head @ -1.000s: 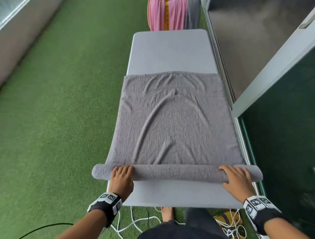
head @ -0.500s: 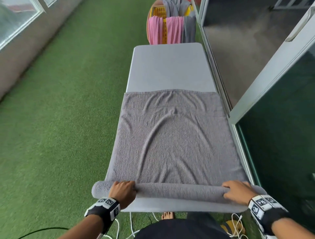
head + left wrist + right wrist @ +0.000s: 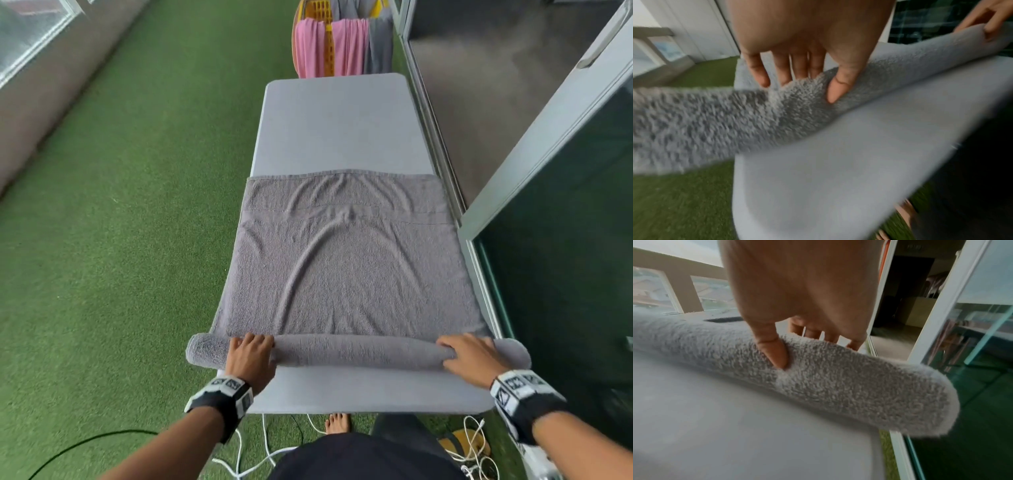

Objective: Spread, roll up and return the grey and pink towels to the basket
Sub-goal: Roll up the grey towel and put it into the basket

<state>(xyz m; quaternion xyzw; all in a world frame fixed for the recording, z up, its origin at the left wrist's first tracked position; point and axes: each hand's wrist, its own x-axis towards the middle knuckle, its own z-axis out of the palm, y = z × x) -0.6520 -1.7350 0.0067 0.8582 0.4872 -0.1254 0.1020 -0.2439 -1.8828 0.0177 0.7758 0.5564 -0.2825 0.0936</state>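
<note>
A grey towel (image 3: 342,267) lies spread along the grey padded table (image 3: 342,123), its near end wound into a roll (image 3: 356,351) that overhangs both table sides. My left hand (image 3: 251,353) grips the roll near its left end, fingers over the top and thumb on the near side (image 3: 797,87). My right hand (image 3: 471,356) holds the roll (image 3: 859,386) near its right end in the same way (image 3: 809,344). Beyond the table's far end stands a yellow basket (image 3: 317,10) with pink towels (image 3: 346,48) and another grey towel (image 3: 378,44) draped over its rim.
Green artificial grass (image 3: 120,240) covers the floor on the left, up to a low wall (image 3: 51,85). A glass sliding door (image 3: 548,205) runs close along the table's right side. White and black cables (image 3: 267,452) lie by my bare foot (image 3: 337,423).
The roll has turned a little further up the towel. Both hands went from lying flat on it to gripping it. The head view tilted up, bringing the basket into sight.
</note>
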